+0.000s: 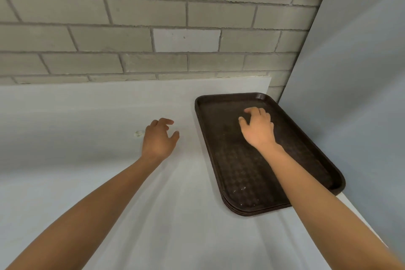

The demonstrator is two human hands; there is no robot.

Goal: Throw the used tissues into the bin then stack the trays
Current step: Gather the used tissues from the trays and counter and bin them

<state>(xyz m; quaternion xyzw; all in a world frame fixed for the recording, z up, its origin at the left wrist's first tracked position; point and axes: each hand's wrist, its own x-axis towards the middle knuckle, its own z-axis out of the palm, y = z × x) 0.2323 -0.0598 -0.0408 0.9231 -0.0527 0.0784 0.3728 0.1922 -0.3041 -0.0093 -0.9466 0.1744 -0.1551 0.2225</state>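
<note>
Stacked brown trays (241, 177) rest on white counter (87, 138); left hand (158, 139) and right hand (258, 129) hover empty, fingers loosely spread.

Soft, even indoor light; faint streaked arm shadows fall across the white bench (65, 127). Wide-angle bending curves the edges; slight overall softness.
</note>
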